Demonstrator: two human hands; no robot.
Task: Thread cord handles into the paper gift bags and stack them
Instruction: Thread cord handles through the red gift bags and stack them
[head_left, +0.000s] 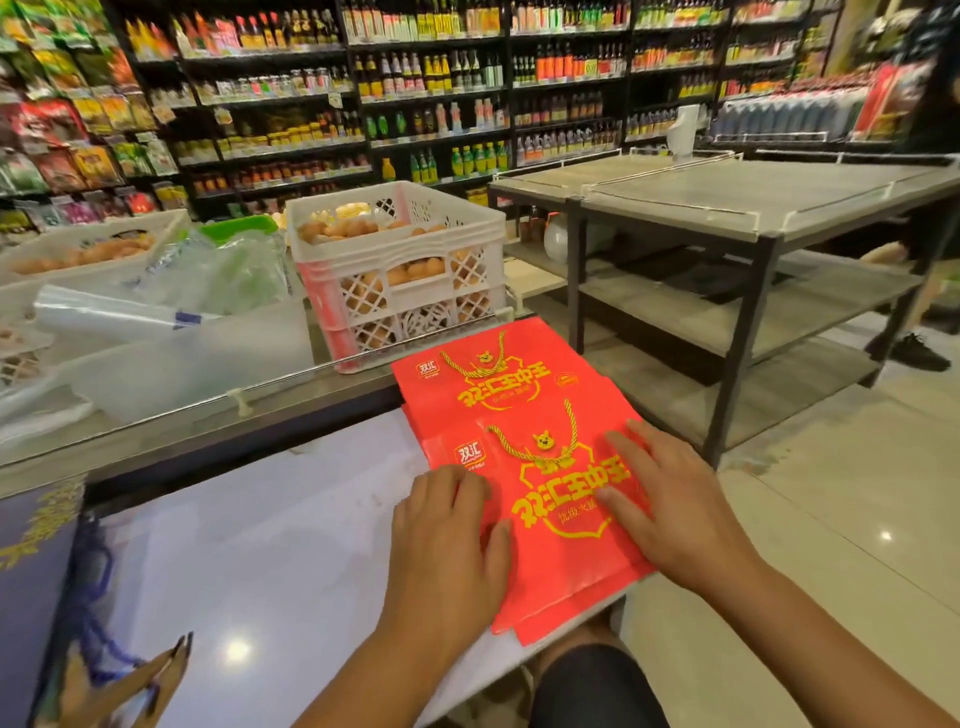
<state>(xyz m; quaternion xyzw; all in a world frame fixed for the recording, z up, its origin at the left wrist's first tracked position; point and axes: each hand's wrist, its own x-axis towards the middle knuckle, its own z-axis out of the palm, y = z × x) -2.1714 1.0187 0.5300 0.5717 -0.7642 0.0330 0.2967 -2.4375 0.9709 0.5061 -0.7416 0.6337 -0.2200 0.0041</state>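
Head view, sole camera. Item: red paper gift bag (550, 519), folded flat, gold cord handle (556, 441) already threaded and lying on its face; it rests on a second red bag (467, 384) of the same print, offset toward the near right corner of the white counter (270, 545). Left hand (441, 540) and right hand (670, 514): both lie flat with straight fingers pressing on the top bag, clasping nothing. Handling, judged: light, thin, creasable, likely to slide on the bag below; take by side edges, not by the cord. Adjacent: white crate of eggs (400, 275).
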